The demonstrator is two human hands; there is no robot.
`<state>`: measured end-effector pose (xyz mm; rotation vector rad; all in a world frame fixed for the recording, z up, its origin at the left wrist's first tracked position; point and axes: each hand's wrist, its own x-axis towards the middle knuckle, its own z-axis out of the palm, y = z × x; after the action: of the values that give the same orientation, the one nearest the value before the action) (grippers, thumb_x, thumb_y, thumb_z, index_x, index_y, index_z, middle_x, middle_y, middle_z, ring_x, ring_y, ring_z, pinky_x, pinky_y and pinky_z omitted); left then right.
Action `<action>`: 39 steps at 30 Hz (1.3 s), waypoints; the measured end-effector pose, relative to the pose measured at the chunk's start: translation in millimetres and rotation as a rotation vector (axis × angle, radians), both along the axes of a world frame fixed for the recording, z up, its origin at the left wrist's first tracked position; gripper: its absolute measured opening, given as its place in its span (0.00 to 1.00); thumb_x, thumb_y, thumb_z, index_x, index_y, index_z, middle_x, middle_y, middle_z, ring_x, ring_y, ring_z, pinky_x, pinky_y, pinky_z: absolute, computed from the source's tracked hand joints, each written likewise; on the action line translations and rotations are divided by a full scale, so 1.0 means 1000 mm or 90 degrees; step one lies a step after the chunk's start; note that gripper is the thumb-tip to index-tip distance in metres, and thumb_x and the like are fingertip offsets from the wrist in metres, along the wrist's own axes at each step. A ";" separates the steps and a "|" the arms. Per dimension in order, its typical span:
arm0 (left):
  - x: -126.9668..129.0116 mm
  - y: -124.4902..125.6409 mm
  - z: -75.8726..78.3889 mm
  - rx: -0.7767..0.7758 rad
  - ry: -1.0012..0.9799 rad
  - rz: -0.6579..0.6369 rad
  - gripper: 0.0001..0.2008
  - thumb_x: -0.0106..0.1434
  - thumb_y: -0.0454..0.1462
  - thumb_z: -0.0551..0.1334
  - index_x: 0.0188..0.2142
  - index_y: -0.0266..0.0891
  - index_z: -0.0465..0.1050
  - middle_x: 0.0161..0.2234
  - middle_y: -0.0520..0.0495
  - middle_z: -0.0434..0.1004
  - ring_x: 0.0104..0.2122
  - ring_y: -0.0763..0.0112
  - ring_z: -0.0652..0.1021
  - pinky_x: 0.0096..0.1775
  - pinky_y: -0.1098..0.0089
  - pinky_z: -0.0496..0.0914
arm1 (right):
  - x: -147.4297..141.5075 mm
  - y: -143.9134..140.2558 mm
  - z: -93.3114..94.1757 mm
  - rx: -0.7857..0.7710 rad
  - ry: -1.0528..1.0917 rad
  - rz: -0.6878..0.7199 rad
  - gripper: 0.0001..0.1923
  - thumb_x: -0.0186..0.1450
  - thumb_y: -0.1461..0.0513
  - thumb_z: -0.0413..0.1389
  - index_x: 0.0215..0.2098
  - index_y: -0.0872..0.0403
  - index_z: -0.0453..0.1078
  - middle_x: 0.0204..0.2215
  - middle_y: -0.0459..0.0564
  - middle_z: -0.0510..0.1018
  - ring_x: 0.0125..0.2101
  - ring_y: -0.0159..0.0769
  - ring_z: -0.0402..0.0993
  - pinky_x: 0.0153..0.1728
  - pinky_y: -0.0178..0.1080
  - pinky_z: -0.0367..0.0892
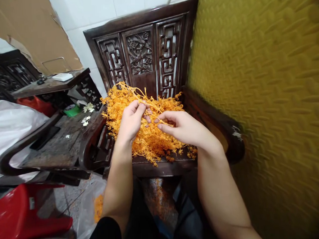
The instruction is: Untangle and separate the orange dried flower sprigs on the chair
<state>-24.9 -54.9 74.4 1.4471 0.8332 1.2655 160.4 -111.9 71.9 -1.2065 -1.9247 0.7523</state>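
A large heap of orange artificial flower sprigs [156, 148] is piled on the seat of a dark carved wooden chair [142, 81]. Above the pile, my left hand [134, 119] pinches a thin, branching orange artificial flower stem [132, 88] between thumb and fingers. The stem's bare upper branches stick out past that hand toward the chair back. To the right, my right hand [180, 125] has its thumb and forefinger closed around the lower part of the same stem. Both hands are close together, and the fingers partly hide the stem where they grip it.
At left, a dark wooden side stand [60, 140] bears a green tape roll [72, 110] and small pale flower pieces [86, 120]. A red plastic stool [22, 218] stands lower left, beside a clear plastic bag [86, 207]. A yellow textured panel [262, 84] borders the right side.
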 end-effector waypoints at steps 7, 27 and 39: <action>-0.003 -0.001 -0.002 -0.055 0.006 0.010 0.15 0.75 0.44 0.61 0.32 0.42 0.64 0.23 0.55 0.70 0.15 0.81 0.65 0.18 0.76 0.55 | -0.011 0.001 0.002 -0.008 -0.090 -0.018 0.20 0.72 0.50 0.56 0.28 0.53 0.64 0.25 0.44 0.69 0.27 0.31 0.61 0.31 0.39 0.54; -0.009 -0.005 0.001 0.448 0.346 0.382 0.05 0.67 0.40 0.70 0.40 0.41 0.82 0.43 0.44 0.84 0.47 0.60 0.79 0.53 0.58 0.70 | -0.026 0.024 -0.017 -0.134 0.477 -0.010 0.16 0.59 0.47 0.70 0.31 0.51 0.82 0.36 0.47 0.84 0.45 0.38 0.78 0.52 0.42 0.69; -0.001 -0.046 0.015 0.330 0.349 0.191 0.18 0.67 0.45 0.70 0.53 0.40 0.78 0.42 0.46 0.87 0.35 0.69 0.85 0.39 0.70 0.76 | -0.040 0.025 -0.011 -0.147 0.719 -0.060 0.11 0.56 0.53 0.73 0.33 0.50 0.84 0.37 0.46 0.85 0.45 0.37 0.80 0.56 0.43 0.73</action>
<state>-25.9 -100.6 89.0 2.2096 1.1707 1.3885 120.1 -86.5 60.6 -0.6989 -0.8548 1.2655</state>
